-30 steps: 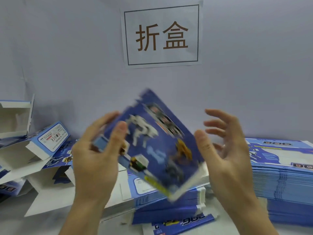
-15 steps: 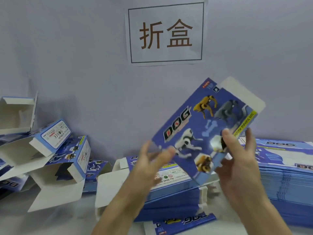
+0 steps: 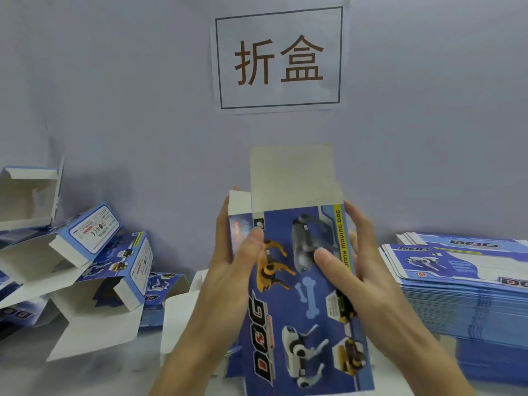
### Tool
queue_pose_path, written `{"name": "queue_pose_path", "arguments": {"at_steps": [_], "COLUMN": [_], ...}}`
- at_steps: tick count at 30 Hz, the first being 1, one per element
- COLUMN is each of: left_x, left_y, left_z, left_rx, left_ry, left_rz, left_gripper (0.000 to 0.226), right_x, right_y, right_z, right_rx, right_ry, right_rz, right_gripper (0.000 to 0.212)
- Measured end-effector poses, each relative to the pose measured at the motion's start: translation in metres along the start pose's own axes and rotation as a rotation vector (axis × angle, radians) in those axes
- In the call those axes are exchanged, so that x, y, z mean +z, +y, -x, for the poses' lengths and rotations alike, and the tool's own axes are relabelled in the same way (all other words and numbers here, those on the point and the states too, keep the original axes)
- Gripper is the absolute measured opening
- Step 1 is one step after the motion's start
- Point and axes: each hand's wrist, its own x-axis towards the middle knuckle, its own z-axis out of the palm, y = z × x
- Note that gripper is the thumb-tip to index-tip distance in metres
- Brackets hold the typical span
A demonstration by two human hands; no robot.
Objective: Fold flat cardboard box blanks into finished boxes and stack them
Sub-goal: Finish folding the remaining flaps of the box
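I hold one blue box blank (image 3: 303, 304), printed with robot dogs and the word DOG, upright in front of me. Its white top flap (image 3: 291, 175) stands up and a small side flap pokes out at the upper left. My left hand (image 3: 234, 270) grips the blank's left edge with the thumb across the front. My right hand (image 3: 351, 270) grips the right edge, thumb on the printed face. A tall stack of flat blanks (image 3: 463, 284) lies at the right. Folded boxes (image 3: 97, 252) with open flaps are piled at the left.
A paper sign (image 3: 278, 60) with two brown characters hangs on the grey wall behind. More flat blanks and a white flap (image 3: 178, 310) lie on the table behind my left forearm. A folded box (image 3: 31, 192) with its white inside showing tops the left pile.
The blank has turned from a tilted slant to upright, and its flap now points straight up. Both hands have closed on its side edges; one second ago my right hand was off it.
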Motion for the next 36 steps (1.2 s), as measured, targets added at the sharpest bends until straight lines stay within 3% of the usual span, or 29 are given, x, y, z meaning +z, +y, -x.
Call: {"name": "queue_pose_path", "arguments": {"at_steps": [3, 6, 10, 12, 13, 15, 18, 20, 22, 23, 26, 27, 28, 29, 31, 33, 36], "left_x": [0.009, 0.011, 0.013, 0.012, 0.013, 0.013, 0.008, 0.007, 0.007, 0.007, 0.008, 0.006, 0.004, 0.005, 0.004, -0.001, -0.006], "left_y": [0.001, 0.002, -0.001, -0.001, -0.001, 0.001, -0.001, 0.002, 0.005, 0.008, 0.020, 0.021, 0.018, 0.017, 0.008, -0.001, 0.003], "left_z": [0.001, 0.001, 0.003, 0.003, 0.003, 0.003, 0.001, 0.003, 0.009, 0.008, -0.005, -0.008, -0.011, -0.010, -0.002, 0.007, 0.007], "left_rx": [0.053, 0.095, 0.103, 0.111, 0.112, 0.060, 0.040, 0.051, 0.077, 0.082, 0.075, 0.080, 0.082, 0.080, 0.104, 0.128, 0.172], "left_ry": [0.048, 0.111, 0.211, 0.189, 0.162, 0.100, 0.096, 0.102, 0.122, 0.137, 0.114, 0.105, 0.096, 0.092, 0.065, 0.026, -0.044], "left_rz": [0.007, -0.012, 0.004, -0.024, -0.024, 0.055, 0.076, 0.049, 0.087, 0.131, 0.124, 0.068, 0.043, 0.000, -0.024, 0.005, -0.033], "left_gripper": [0.050, 0.037, 0.044, 0.042, 0.035, 0.014, 0.042, 0.036, 0.015, 0.016, 0.057, 0.054, 0.034, 0.020, 0.015, 0.019, 0.032], "right_x": [0.008, 0.008, 0.012, 0.017, 0.018, 0.017, 0.016, 0.017, 0.009, 0.009, 0.008, 0.010, 0.013, 0.012, 0.005, 0.002, -0.003], "right_y": [-0.001, -0.004, -0.008, -0.007, -0.008, -0.006, -0.004, -0.006, 0.003, 0.002, 0.000, -0.005, -0.010, -0.010, -0.005, -0.002, 0.003], "right_z": [0.001, 0.001, -0.006, -0.007, -0.006, -0.001, -0.004, -0.008, -0.004, -0.007, -0.028, -0.036, -0.038, -0.034, -0.022, -0.019, 0.005], "right_rx": [-0.115, -0.106, 0.018, 0.057, 0.058, 0.085, 0.194, 0.210, 0.135, 0.117, 0.070, 0.080, 0.094, 0.070, 0.051, 0.132, 0.064], "right_ry": [0.096, 0.021, 0.006, 0.092, 0.135, 0.192, 0.193, 0.101, -0.040, -0.019, 0.022, 0.057, 0.067, 0.033, -0.076, -0.031, -0.148], "right_rz": [0.059, -0.078, -0.235, -0.232, -0.210, -0.266, -0.366, -0.372, -0.337, -0.375, -0.447, -0.497, -0.585, -0.633, -0.576, -0.495, -0.554], "right_gripper": [0.074, 0.064, 0.014, 0.031, 0.030, 0.008, 0.056, 0.047, 0.040, 0.040, 0.035, 0.056, 0.086, 0.099, 0.079, 0.043, 0.054]}}
